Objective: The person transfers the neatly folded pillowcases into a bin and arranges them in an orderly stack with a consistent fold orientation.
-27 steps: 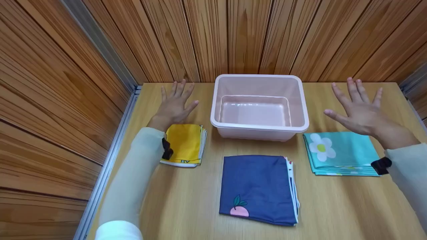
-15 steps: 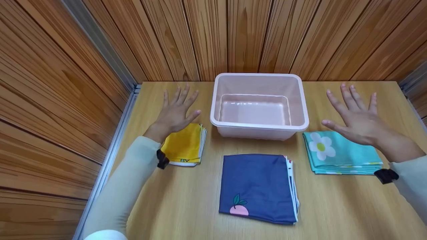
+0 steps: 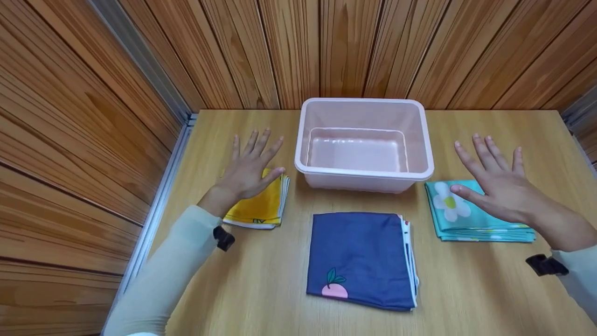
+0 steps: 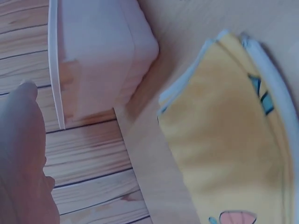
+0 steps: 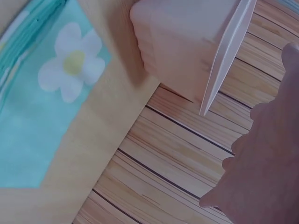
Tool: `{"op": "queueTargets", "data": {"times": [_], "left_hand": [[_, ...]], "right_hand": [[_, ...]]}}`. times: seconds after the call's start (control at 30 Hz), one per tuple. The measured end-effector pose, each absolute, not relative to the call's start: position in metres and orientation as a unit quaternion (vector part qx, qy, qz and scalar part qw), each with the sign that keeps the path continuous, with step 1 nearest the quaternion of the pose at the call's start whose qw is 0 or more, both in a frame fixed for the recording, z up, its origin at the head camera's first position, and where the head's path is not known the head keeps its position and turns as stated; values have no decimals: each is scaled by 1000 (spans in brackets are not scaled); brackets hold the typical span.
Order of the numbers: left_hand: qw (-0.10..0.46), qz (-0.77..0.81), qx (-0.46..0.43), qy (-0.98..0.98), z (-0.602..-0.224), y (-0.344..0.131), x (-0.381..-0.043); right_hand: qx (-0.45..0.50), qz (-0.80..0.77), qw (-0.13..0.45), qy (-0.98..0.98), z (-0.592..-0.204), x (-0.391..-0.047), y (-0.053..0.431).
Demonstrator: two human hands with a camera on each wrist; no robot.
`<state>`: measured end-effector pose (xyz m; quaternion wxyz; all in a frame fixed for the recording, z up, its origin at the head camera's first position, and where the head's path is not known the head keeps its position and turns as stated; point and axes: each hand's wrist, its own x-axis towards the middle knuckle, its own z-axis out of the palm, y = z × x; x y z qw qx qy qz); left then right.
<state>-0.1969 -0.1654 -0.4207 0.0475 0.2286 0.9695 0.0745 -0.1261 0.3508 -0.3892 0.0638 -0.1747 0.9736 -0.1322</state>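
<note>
My left hand (image 3: 247, 172) hovers with spread fingers over the folded yellow cloth (image 3: 261, 205), hiding part of it. On the other side, my right hand (image 3: 503, 186) is also spread, above the folded turquoise cloth (image 3: 480, 226) with a white flower print. Neither hand holds anything. Between them, nearer to me, lies a folded navy cloth (image 3: 359, 252) with a pink fruit print. The left wrist view shows the yellow cloth (image 4: 224, 130) apart from the hand; the right wrist view shows the turquoise cloth (image 5: 37, 126) likewise apart.
A pale pink plastic bin (image 3: 364, 182) stands at the back middle of the wooden table (image 3: 261, 289), with nothing in it. Wood-plank walls (image 3: 298, 51) rise behind and at the left. A metal rail (image 3: 158, 196) runs along the table's left edge.
Both hands have drawn back toward me, fingers still spread. The left now covers more of the yellow cloth, and the right more of the turquoise one. The cloths and bin stay in place.
</note>
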Motion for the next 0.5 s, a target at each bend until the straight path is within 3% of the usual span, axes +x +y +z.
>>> {"op": "queueTargets", "data": {"times": [0.5], "left_hand": [[52,110,229,966,-455,-164,-146]], "right_hand": [[-184,-170,69,966,-412,-86,345]]}}
